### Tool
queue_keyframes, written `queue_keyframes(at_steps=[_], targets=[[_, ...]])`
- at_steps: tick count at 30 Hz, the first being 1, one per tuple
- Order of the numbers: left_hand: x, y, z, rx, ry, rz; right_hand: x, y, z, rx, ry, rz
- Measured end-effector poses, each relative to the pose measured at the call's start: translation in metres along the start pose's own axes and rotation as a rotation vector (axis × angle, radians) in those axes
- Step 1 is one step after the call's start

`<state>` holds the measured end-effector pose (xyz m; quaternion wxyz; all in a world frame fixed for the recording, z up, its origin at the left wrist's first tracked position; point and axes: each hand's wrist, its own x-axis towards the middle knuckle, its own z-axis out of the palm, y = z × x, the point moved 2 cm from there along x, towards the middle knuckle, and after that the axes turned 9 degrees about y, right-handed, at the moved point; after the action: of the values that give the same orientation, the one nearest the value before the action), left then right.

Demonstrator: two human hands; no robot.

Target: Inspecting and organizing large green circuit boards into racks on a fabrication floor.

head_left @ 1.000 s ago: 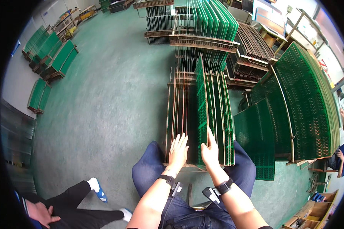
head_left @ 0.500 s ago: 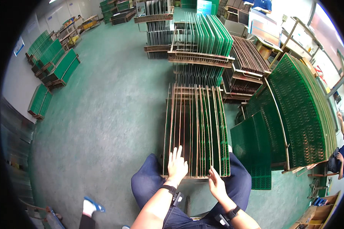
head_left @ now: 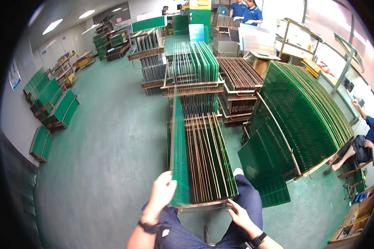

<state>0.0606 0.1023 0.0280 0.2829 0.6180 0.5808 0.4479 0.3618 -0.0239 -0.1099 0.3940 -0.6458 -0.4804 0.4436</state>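
Note:
A rack [head_left: 203, 204] of upright panels stands between my knees, its thin boards [head_left: 210, 162] showing copper-coloured edges and dark green faces. My left hand [head_left: 162, 191] is closed on the near edge of a green circuit board panel [head_left: 179, 166], which stands up at the rack's left side, above the other boards. That panel looks see-through and smeared by motion. At the rack's near right corner is my right hand [head_left: 239, 213], fingers apart and holding nothing; its fingertips are close to the front rail, and I cannot tell whether they touch.
Beyond stands another rack of green panels [head_left: 195, 62], with brown boards [head_left: 241, 72] beside it. A large stack of green panels [head_left: 307, 108] leans on a frame at right. A seated person [head_left: 372, 137] is at far right; two people [head_left: 247, 12] stand at the back.
My left hand has moved left from the board tops and now grips a green panel raised at the rack's left side. My right hand stays near the front right corner. The view has tilted up.

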Motion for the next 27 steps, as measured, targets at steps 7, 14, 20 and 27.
queue_keyframes(at_steps=[7, 14, 20, 27], targets=[[-0.05, 0.117, -0.165, -0.646, 0.103, -0.187, 0.023, -0.036, 0.009, 0.318, -0.326, 0.136], [-0.093, 0.072, -0.191, -0.908, 0.188, -0.137, 0.032, -0.079, -0.007, 1.269, -0.623, 0.385], [-0.093, 0.035, -0.17, -1.145, 0.221, -0.277, 0.027, -0.118, -0.029, 1.261, -0.409, 0.139], [-0.139, -0.004, -0.093, -1.452, 0.237, -0.299, 0.015, -0.128, 0.013, 1.325, -0.349, 0.035]])
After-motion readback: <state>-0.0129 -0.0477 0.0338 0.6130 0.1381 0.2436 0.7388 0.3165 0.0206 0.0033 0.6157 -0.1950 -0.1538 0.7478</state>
